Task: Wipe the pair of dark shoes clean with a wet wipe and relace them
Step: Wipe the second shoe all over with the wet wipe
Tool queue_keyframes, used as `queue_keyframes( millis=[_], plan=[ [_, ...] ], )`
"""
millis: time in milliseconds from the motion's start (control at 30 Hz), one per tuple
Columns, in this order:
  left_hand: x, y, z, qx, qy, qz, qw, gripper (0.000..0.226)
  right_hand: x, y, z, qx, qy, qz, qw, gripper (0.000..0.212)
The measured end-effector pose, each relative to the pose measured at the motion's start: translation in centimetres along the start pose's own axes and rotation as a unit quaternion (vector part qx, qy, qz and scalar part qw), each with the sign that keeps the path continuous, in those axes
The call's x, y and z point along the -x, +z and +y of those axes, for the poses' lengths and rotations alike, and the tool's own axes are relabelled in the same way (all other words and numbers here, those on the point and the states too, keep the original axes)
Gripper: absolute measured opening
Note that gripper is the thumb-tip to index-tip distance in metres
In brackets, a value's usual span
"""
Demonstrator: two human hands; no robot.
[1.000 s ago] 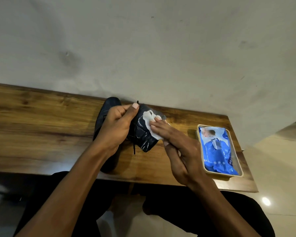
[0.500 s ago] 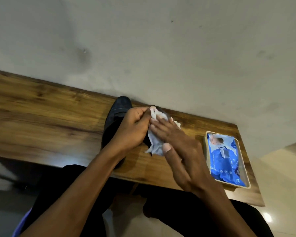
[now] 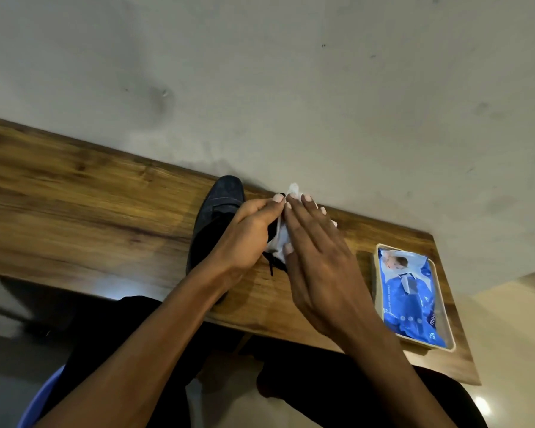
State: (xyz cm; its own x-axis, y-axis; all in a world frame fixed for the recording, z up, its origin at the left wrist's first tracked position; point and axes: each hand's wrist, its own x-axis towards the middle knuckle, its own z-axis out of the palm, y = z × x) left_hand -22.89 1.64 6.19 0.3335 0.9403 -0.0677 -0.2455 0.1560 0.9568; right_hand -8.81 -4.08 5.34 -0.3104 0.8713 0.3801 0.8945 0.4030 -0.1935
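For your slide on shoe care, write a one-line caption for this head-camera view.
Left hand grips a dark shoe while right hand presses a wet wipe against it.

One dark shoe (image 3: 220, 208) lies on the wooden table; the second is hidden behind a crumpled white wipe (image 3: 280, 236).

wall (image 3: 291, 72): plain grey, small dark marks, filled the top of the frame | table (image 3: 74, 193): brown wood, ran from the left edge to the lower right, pushed against the wall | floor (image 3: 513, 335): pale shiny tiles at lower right | light spot (image 3: 481, 406): bright, on the tiles in the bottom right corner
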Motion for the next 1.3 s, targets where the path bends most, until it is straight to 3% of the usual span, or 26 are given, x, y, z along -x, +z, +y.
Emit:
queue_keyframes(
  millis=[133, 300, 367, 533, 667, 800, 900, 1133, 1300],
  plan=[
    [0.1, 0.1, -0.1, -0.009, 0.01, -0.003, 1.0, 0.036, -0.1, 0.3, -0.8, 0.072, 0.003, 0.001, 0.997, 0.057],
    [0.3, 0.7, -0.7, -0.06, 0.036, -0.034, 0.997, 0.034, -2.3, -1.2, 1.0, -0.111, 0.132, -0.061, 0.983, 0.059],
    [0.4, 0.9, -0.9, -0.064, 0.035, -0.044, 0.996, 0.034, -2.7, -1.3, 1.5, -0.137, 0.155, -0.063, 0.976, 0.06],
    [0.6, 0.8, -0.8, 0.016, -0.012, -0.019, 1.0, 0.037, -1.9, 0.3, 0.0, 0.036, 0.065, 0.001, 0.997, 0.057],
    [0.7, 0.8, -0.8, 0.037, -0.023, -0.021, 0.999, 0.049, -1.2, 0.4, 0.2, 0.079, 0.04, 0.013, 0.996, 0.059],
    [0.7, 1.6, -0.9, 0.032, -0.007, -0.048, 0.998, 0.029, -1.5, -0.2, 2.3, -0.057, 0.14, 0.025, 0.988, 0.065],
    [1.0, 2.0, -0.9, 0.021, 0.013, -0.09, 0.996, 0.043, -1.5, -0.3, 2.9, -0.104, 0.182, 0.045, 0.977, 0.067],
    [1.3, 1.2, -0.9, 0.136, 0.004, -0.107, 0.985, 0.058, -1.2, -1.0, 2.8, -0.001, -0.002, 0.104, 0.995, 0.053],
    [1.4, 2.2, -0.9, 0.167, 0.002, -0.137, 0.976, 0.062, -0.9, -1.2, 3.8, -0.097, 0.142, 0.166, 0.971, 0.051]
  ],
)
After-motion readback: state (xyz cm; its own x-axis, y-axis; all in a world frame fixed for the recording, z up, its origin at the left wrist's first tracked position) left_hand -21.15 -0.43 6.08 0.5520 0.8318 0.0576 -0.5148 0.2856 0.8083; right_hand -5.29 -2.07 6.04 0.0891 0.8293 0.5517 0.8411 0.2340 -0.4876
